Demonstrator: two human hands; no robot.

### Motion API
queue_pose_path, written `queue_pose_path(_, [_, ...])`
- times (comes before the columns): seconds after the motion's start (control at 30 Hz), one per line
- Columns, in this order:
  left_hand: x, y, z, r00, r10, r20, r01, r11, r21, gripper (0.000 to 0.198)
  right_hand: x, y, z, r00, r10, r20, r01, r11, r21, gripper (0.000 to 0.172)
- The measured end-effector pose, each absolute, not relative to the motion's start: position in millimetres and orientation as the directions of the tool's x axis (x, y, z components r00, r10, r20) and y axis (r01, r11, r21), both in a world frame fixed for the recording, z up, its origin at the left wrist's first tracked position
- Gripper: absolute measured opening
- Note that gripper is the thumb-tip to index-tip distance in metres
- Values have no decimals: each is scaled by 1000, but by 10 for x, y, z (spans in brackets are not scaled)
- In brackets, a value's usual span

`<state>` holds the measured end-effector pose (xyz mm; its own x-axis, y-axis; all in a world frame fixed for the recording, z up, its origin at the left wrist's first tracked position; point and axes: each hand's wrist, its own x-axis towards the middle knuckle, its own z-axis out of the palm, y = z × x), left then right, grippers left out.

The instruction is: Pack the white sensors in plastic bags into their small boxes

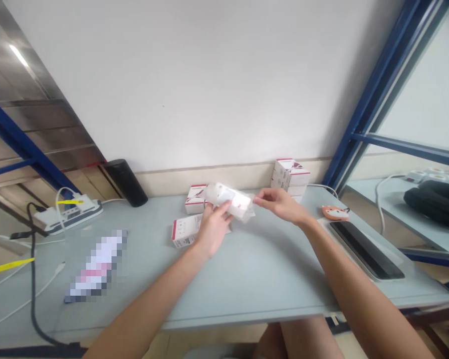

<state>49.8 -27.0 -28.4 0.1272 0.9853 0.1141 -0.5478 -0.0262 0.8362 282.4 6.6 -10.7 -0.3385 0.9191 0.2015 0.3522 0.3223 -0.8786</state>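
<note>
A white item in a clear plastic bag (pixel 232 199) is held above the middle of the desk; its exact kind is blurred. My left hand (pixel 214 224) is closed around its lower left side, thumb on top. At the bag's right end, my right hand (pixel 279 203) pinches with thumb and forefinger; whether a bit of the plastic is between the fingertips is hard to make out. Beneath and behind my left hand lie a white and red box (pixel 184 230) and a second such box (pixel 195 198), both partly covered by the hand and bag.
Stacked white and red boxes (pixel 290 177) stand by the wall. To the right lie an orange and white mouse (pixel 335 213) and a dark-screened phone-like slab (pixel 365 249). A black cylinder (pixel 125 182), a power strip (pixel 73 215) with cables and a pixelated item (pixel 97 267) are on the left.
</note>
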Motion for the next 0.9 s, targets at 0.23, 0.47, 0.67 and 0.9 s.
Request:
queue_pose_path(0.23, [374,-99,-312,134,991,-12,-652,97,752,43,2592,59,-253,-370,899,234,158,310,-938,49])
queue_pose_path(0.47, [344,-44,-335,172,985,-21,-642,128,756,31,2281,39,-423,-258,939,226,20,239,-971,49])
queue_pose_path(0.67, [321,-44,-340,186,980,72,-582,51,812,44,2185,71,-506,-201,950,238,-75,228,-971,48])
queue_pose_path(0.9, [321,42,-496,82,948,308,-310,-270,912,105,2298,98,-418,-170,971,167,-370,94,-924,39])
